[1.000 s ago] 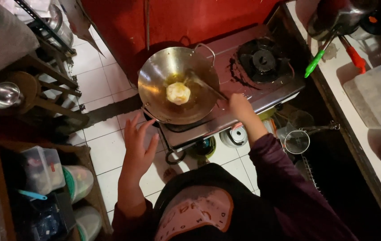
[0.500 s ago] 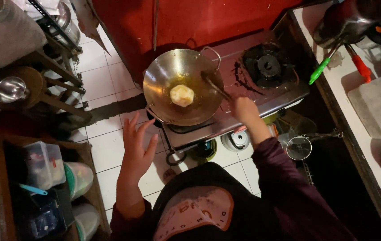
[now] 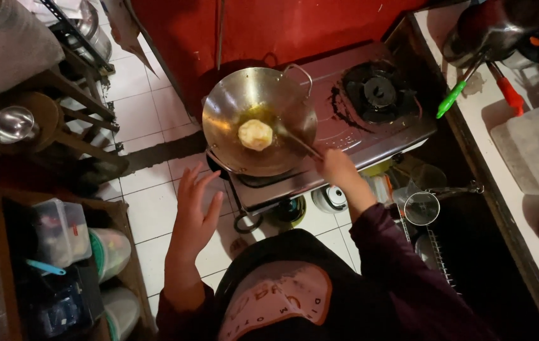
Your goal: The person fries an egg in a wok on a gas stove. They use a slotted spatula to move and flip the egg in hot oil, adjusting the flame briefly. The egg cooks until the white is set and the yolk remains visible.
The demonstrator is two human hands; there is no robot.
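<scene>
The right hand (image 3: 337, 169), clamped on a thin metal utensil (image 3: 298, 144), is now nudging the pale round fritter (image 3: 255, 134) inside the shiny steel wok (image 3: 231, 104) while the left hand (image 3: 195, 211) is hovering open beside the stove's front corner.

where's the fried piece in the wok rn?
In the head view, the pale fried piece lies in the oil near the middle of the wok on the stove's left burner, just left of the utensil tip held by the right hand.
</scene>
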